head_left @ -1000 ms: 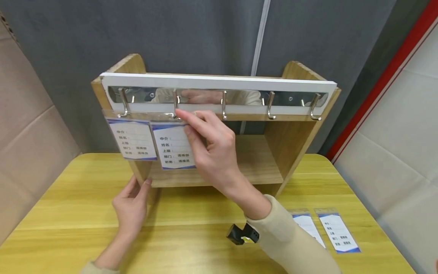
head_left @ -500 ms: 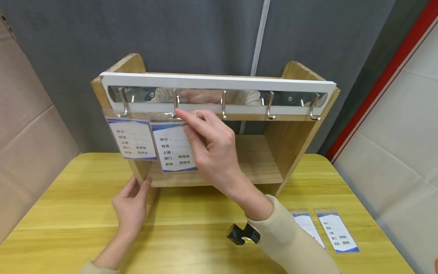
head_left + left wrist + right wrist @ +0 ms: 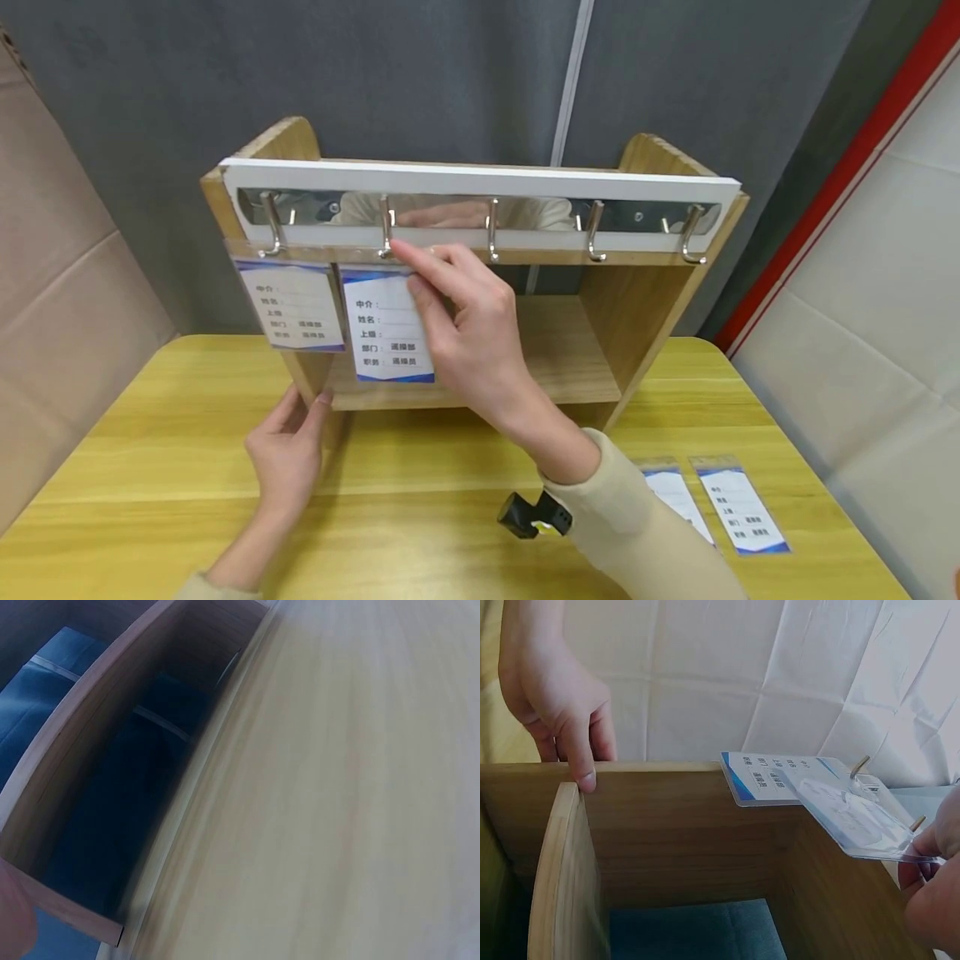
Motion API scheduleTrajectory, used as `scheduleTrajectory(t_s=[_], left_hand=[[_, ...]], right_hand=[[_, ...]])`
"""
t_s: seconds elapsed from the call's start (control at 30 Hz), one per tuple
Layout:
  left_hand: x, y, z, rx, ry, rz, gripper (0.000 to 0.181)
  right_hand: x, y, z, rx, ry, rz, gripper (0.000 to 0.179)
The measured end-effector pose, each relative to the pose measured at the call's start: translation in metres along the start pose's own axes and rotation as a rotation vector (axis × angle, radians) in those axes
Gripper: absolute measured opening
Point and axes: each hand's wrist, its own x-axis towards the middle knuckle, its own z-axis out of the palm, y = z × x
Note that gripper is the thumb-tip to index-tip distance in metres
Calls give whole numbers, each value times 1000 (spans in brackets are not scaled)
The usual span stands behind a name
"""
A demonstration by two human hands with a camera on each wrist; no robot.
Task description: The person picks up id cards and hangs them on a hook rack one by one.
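Note:
My right hand pinches the clear top edge of a badge holder with a blue-edged white card, just under the second hook from the left. Fingers hide part of that edge, so I cannot tell whether its slot is on the hook. Another badge holder hangs from the leftmost hook, beside the held one. My left hand grips the lower left side of the wooden shelf. In the right wrist view, the left thumb lies where two boards meet.
Several metal hooks line the shelf's white front rail; the hooks right of the hand bear nothing. Two more badge holders lie on the yellow wooden table, one fully visible and one partly behind the right sleeve. A grey curtain stands behind.
The held badge holder has shifted slightly down and to the right and hangs straighter, widening the gap to its neighbour. My right hand has moved very little; the left hand stays put.

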Motion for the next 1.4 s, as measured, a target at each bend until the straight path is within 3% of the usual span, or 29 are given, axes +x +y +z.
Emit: scheduleTrajectory(t_s=[0.47,0.77,1.03,1.4], left_hand=[[1,1,1,-33,1,0,39],[1,1,1,-35,3,-9,39],[0,3,1,-34,8,-24,39],[0,1,0,-18,6,-32,38]], right_hand=[[-3,-1,0,-90,10,-16,33],[-10,6,1,-88,81,-58,31],[-18,9,-1,-101,80,-98,32],[-42,15,-28,-83,40,-131,36]])
